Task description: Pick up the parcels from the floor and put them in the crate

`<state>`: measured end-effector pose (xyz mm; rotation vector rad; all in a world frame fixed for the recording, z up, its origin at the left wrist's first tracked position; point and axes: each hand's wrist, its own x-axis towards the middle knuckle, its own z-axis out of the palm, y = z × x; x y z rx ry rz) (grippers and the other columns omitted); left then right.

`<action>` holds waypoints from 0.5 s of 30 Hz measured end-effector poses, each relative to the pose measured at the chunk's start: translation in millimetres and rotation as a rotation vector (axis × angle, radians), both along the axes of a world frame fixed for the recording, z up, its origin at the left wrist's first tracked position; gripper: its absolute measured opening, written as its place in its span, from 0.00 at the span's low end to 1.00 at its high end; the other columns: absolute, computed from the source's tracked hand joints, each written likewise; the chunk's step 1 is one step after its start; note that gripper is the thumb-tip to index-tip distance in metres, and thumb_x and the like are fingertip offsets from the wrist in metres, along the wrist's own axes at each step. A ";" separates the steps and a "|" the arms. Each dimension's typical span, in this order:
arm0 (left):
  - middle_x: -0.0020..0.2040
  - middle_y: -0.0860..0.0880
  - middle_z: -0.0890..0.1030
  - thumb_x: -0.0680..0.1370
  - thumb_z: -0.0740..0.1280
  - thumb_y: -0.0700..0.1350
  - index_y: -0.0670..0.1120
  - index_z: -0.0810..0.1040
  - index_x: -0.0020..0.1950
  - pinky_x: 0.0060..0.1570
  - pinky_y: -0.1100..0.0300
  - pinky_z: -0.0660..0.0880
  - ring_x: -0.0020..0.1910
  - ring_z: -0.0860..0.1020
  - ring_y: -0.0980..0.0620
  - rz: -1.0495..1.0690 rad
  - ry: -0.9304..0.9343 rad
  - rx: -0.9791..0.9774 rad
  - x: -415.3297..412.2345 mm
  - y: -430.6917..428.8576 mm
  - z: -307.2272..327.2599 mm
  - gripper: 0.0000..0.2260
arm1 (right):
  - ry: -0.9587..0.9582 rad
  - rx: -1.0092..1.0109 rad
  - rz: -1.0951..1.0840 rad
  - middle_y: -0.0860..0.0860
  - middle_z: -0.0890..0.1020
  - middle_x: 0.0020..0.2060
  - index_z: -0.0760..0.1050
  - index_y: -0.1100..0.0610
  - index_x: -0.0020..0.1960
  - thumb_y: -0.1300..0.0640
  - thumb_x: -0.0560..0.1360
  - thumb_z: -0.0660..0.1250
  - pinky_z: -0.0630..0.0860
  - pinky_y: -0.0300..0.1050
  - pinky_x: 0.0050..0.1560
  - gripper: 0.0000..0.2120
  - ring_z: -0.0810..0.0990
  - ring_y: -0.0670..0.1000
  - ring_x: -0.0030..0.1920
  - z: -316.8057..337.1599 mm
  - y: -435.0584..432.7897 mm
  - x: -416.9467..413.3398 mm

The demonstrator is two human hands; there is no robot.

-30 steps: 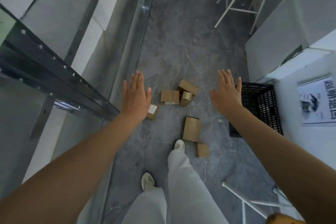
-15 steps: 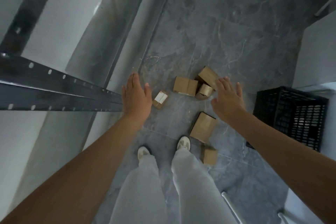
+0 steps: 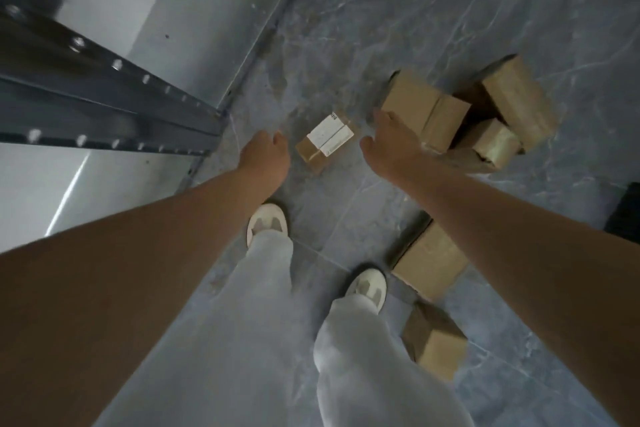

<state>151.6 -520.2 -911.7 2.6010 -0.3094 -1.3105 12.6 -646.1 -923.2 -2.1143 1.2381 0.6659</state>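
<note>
- The small labelled parcel [image 3: 325, 142] lies on the grey marbled floor [image 3: 398, 10] between the two hands. A white label covers most of its top, with dark barcode-like marks at the far edge, but the print is too blurred to read.
- No writing shows on the other brown parcels. A larger box [image 3: 422, 111], a long box [image 3: 517, 99] and a little box [image 3: 493, 146] are bunched together to the right. A flat box [image 3: 431, 262] and a cube-like box [image 3: 434, 347] lie nearer, beside the right shoe [image 3: 367, 288].
- The left hand [image 3: 265, 156] reaches down on a straight arm, just left of the labelled parcel and apart from it. Its fingers point away from the camera and are hidden, so I cannot tell whether they are released or clenched.
- The right hand [image 3: 388, 142] reaches down just right of that parcel, in front of the larger box. Its thumb is spread and its fingers are released, grasping nothing.
- Only a dark edge of the crate [image 3: 625, 215] shows at the right border, well apart from the labelled parcel.
- A metal shelf rail [image 3: 86, 97] with holes runs along the left.
</note>
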 end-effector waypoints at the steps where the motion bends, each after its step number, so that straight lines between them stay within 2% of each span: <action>1: 0.66 0.34 0.74 0.85 0.51 0.44 0.33 0.71 0.66 0.57 0.53 0.68 0.65 0.72 0.38 0.031 0.018 0.017 0.7 -2.5 -25.0 0.19 | -0.012 0.021 -0.047 0.59 0.67 0.71 0.60 0.60 0.74 0.53 0.82 0.56 0.67 0.54 0.68 0.23 0.68 0.60 0.70 -25.7 -2.6 12.0; 4: 0.73 0.35 0.66 0.85 0.50 0.40 0.34 0.61 0.74 0.68 0.53 0.63 0.71 0.66 0.39 0.223 0.140 0.038 -6.8 -15.2 -79.5 0.19 | -0.021 0.066 -0.131 0.60 0.68 0.71 0.59 0.62 0.75 0.52 0.83 0.55 0.69 0.54 0.67 0.24 0.70 0.59 0.69 -84.9 -6.1 41.0; 5: 0.75 0.37 0.65 0.85 0.50 0.42 0.36 0.60 0.76 0.70 0.53 0.62 0.72 0.66 0.40 0.342 0.193 0.015 -11.5 -19.1 -93.9 0.20 | -0.032 0.085 -0.169 0.61 0.69 0.70 0.59 0.63 0.75 0.52 0.83 0.54 0.71 0.52 0.66 0.24 0.71 0.59 0.68 -100.2 -6.5 47.8; 6: 0.74 0.40 0.66 0.86 0.51 0.46 0.39 0.62 0.76 0.71 0.53 0.63 0.71 0.67 0.41 0.454 0.267 -0.021 -16.4 -20.9 -106.0 0.21 | -0.047 0.100 -0.199 0.61 0.70 0.70 0.61 0.63 0.74 0.51 0.83 0.53 0.71 0.50 0.64 0.24 0.72 0.59 0.67 -113.0 -6.2 52.2; 8: 0.69 0.43 0.75 0.85 0.53 0.53 0.44 0.70 0.72 0.66 0.53 0.71 0.65 0.75 0.45 0.618 0.447 -0.101 -24.7 -22.6 -125.6 0.21 | -0.058 0.121 -0.210 0.62 0.73 0.67 0.65 0.64 0.71 0.51 0.84 0.51 0.72 0.47 0.60 0.22 0.74 0.59 0.64 -125.3 -4.3 57.4; 10: 0.63 0.46 0.79 0.84 0.54 0.55 0.46 0.74 0.68 0.60 0.55 0.76 0.60 0.78 0.47 0.740 0.559 -0.186 -28.8 -18.4 -136.8 0.20 | -0.062 0.109 -0.229 0.61 0.75 0.65 0.68 0.64 0.69 0.51 0.85 0.49 0.72 0.46 0.58 0.21 0.76 0.58 0.63 -124.9 -3.5 58.3; 13: 0.65 0.47 0.78 0.84 0.55 0.57 0.46 0.73 0.70 0.62 0.55 0.75 0.61 0.78 0.47 0.809 0.597 -0.244 -27.1 -7.2 -121.3 0.21 | -0.079 0.108 -0.238 0.63 0.74 0.64 0.68 0.64 0.68 0.53 0.85 0.46 0.73 0.49 0.58 0.21 0.75 0.59 0.62 -98.9 0.7 57.9; 15: 0.65 0.46 0.79 0.84 0.55 0.56 0.46 0.72 0.71 0.65 0.52 0.74 0.60 0.78 0.47 0.801 0.577 -0.286 -18.5 -0.8 -95.3 0.22 | -0.116 0.128 -0.276 0.63 0.75 0.61 0.68 0.64 0.67 0.51 0.85 0.47 0.73 0.49 0.52 0.21 0.76 0.59 0.58 -69.9 1.1 56.6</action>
